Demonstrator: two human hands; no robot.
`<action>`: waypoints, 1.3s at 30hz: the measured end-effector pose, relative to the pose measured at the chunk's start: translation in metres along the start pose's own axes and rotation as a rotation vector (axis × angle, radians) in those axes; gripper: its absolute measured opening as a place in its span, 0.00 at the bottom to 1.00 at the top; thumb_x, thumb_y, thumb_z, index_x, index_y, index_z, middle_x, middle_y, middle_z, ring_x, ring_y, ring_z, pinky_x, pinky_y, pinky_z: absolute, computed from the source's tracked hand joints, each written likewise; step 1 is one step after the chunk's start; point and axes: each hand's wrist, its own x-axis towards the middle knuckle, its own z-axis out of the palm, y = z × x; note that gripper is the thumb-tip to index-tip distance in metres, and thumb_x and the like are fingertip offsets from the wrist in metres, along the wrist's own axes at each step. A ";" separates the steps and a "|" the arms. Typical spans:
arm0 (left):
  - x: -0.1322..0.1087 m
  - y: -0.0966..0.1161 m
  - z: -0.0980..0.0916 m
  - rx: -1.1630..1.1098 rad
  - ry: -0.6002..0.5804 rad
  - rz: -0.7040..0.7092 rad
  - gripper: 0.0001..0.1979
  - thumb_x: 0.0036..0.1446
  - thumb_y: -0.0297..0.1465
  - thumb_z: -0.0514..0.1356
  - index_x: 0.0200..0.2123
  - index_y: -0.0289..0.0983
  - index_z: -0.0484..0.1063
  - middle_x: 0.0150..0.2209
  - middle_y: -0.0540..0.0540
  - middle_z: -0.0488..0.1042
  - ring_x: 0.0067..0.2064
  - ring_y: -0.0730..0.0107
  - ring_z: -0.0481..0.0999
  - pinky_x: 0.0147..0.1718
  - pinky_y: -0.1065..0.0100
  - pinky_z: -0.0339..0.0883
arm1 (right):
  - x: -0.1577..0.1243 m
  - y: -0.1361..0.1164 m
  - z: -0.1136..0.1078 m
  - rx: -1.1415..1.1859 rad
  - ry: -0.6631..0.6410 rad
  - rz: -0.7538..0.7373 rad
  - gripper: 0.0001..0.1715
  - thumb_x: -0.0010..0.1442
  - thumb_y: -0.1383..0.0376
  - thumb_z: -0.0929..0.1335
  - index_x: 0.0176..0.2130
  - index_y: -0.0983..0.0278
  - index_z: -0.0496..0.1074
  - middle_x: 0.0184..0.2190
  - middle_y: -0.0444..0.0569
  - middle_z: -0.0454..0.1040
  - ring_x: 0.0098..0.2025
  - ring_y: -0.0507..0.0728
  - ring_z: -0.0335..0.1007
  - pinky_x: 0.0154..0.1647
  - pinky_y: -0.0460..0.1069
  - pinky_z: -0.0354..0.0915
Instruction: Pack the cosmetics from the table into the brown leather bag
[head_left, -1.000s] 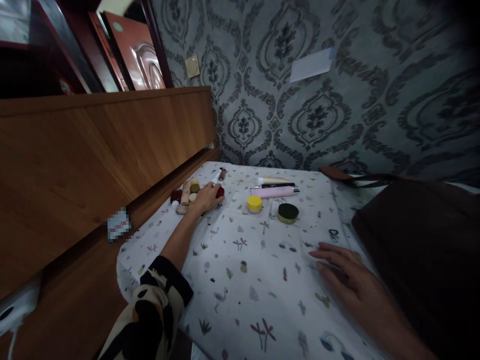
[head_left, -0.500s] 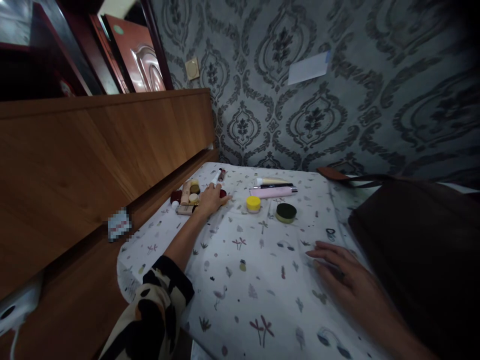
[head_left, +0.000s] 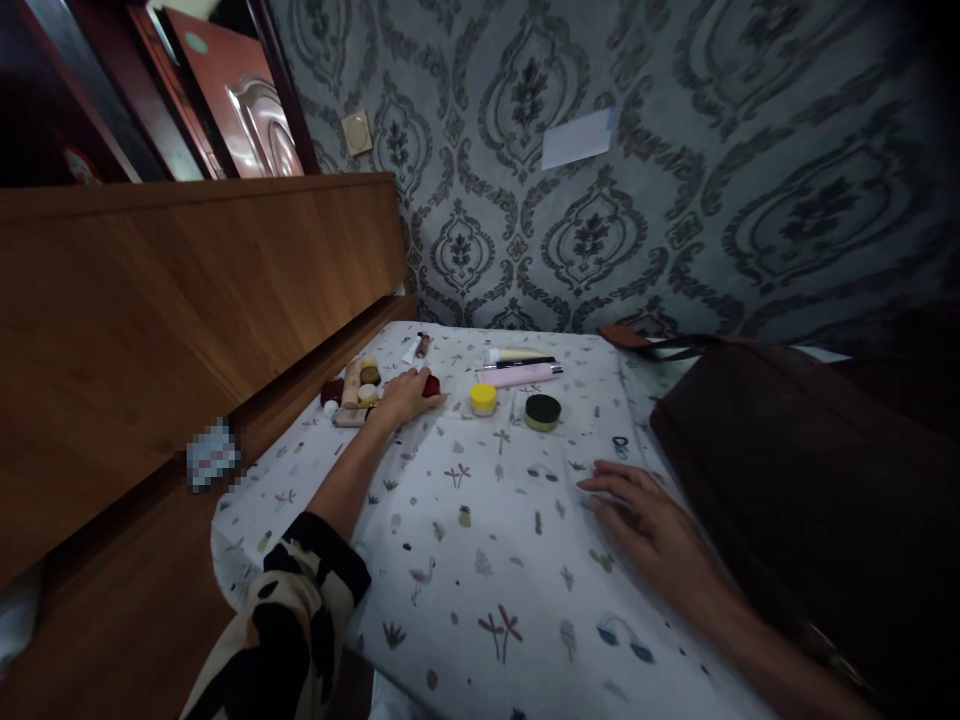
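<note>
My left hand (head_left: 403, 398) reaches to the far left of the patterned cloth, its fingers curled around a small dark red round item (head_left: 431, 386), partly hidden by the hand. Close beside it lies a group of cosmetics: a beige tube (head_left: 351, 384), a small jar with an olive lid (head_left: 370, 374), a pale round jar (head_left: 367, 393) and a flat beige piece (head_left: 348, 416). A white tube (head_left: 411, 349) lies beyond the fingers. My right hand (head_left: 637, 515) is low over the cloth at the right, fingers stretched out and holding nothing.
A yellow-lidded jar (head_left: 483, 399) and a dark green-lidded jar (head_left: 542, 412) stand mid-cloth (head_left: 480, 520). Behind them lie a pink tube (head_left: 519, 375), a black pen-like stick and a cream tube (head_left: 517, 354). A dark bag (head_left: 780, 460) is at right, a wooden panel (head_left: 187, 300) at left.
The view has shifted slightly to the right. My left hand has drawn back a little from the white tube, and more of the red item shows at its fingers. My right hand stays open.
</note>
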 end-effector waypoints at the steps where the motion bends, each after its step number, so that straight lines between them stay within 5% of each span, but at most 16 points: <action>1: 0.001 -0.001 -0.001 -0.019 -0.018 0.029 0.22 0.57 0.44 0.61 0.51 0.40 0.66 0.51 0.40 0.72 0.51 0.52 0.73 0.49 0.57 0.66 | 0.000 0.000 0.000 0.003 0.004 -0.003 0.17 0.59 0.58 0.63 0.37 0.61 0.79 0.48 0.57 0.74 0.47 0.62 0.75 0.33 0.50 0.72; 8: 0.000 -0.005 -0.013 -0.192 -0.101 0.238 0.20 0.52 0.33 0.63 0.49 0.40 0.67 0.49 0.46 0.72 0.48 0.62 0.72 0.47 0.65 0.68 | -0.001 -0.001 0.000 0.006 -0.011 -0.001 0.16 0.59 0.61 0.64 0.39 0.62 0.79 0.49 0.58 0.73 0.44 0.61 0.74 0.29 0.49 0.70; 14: -0.012 0.015 -0.004 -0.181 -0.006 0.139 0.14 0.58 0.39 0.60 0.45 0.42 0.66 0.43 0.47 0.70 0.43 0.63 0.72 0.43 0.64 0.66 | -0.001 -0.001 -0.002 -0.006 -0.018 -0.015 0.15 0.59 0.60 0.64 0.37 0.62 0.79 0.49 0.58 0.73 0.45 0.61 0.74 0.37 0.52 0.73; 18: -0.022 0.021 -0.005 -0.126 0.055 0.049 0.15 0.57 0.36 0.59 0.48 0.43 0.64 0.44 0.48 0.66 0.42 0.63 0.71 0.42 0.64 0.65 | -0.001 0.001 0.000 0.015 -0.019 -0.016 0.16 0.60 0.59 0.64 0.38 0.62 0.79 0.49 0.58 0.73 0.44 0.61 0.75 0.32 0.50 0.72; 22: -0.033 0.021 -0.006 -0.100 0.013 0.014 0.23 0.54 0.37 0.62 0.54 0.45 0.64 0.45 0.47 0.66 0.44 0.60 0.73 0.42 0.64 0.66 | -0.002 0.002 0.001 0.010 -0.008 -0.046 0.16 0.60 0.58 0.63 0.37 0.62 0.79 0.49 0.58 0.73 0.44 0.61 0.75 0.31 0.50 0.72; 26: -0.043 0.029 -0.006 -0.106 -0.021 0.037 0.15 0.55 0.33 0.60 0.47 0.41 0.70 0.42 0.46 0.68 0.44 0.58 0.73 0.42 0.62 0.65 | -0.002 0.006 0.003 0.004 0.009 -0.067 0.15 0.61 0.59 0.64 0.38 0.61 0.79 0.49 0.57 0.73 0.43 0.60 0.75 0.29 0.49 0.70; 32: -0.056 0.059 -0.002 -0.285 -0.092 0.202 0.22 0.56 0.36 0.62 0.53 0.42 0.65 0.44 0.49 0.73 0.43 0.62 0.73 0.43 0.65 0.66 | -0.002 0.001 0.001 0.017 -0.029 -0.064 0.15 0.61 0.60 0.64 0.39 0.62 0.78 0.49 0.57 0.74 0.47 0.61 0.75 0.37 0.52 0.73; 35: -0.063 0.083 0.010 -0.531 -0.152 0.330 0.28 0.56 0.39 0.64 0.58 0.42 0.61 0.50 0.47 0.73 0.48 0.62 0.74 0.48 0.65 0.66 | -0.003 -0.007 -0.001 0.086 -0.052 -0.089 0.15 0.62 0.60 0.64 0.43 0.62 0.76 0.48 0.56 0.75 0.50 0.62 0.74 0.49 0.56 0.71; 39: -0.074 0.118 0.033 -0.909 -0.228 0.454 0.31 0.56 0.41 0.66 0.60 0.41 0.60 0.57 0.42 0.69 0.58 0.55 0.70 0.57 0.60 0.63 | -0.007 -0.017 -0.002 0.134 -0.101 -0.078 0.21 0.63 0.59 0.65 0.54 0.63 0.71 0.49 0.56 0.76 0.47 0.60 0.73 0.49 0.57 0.71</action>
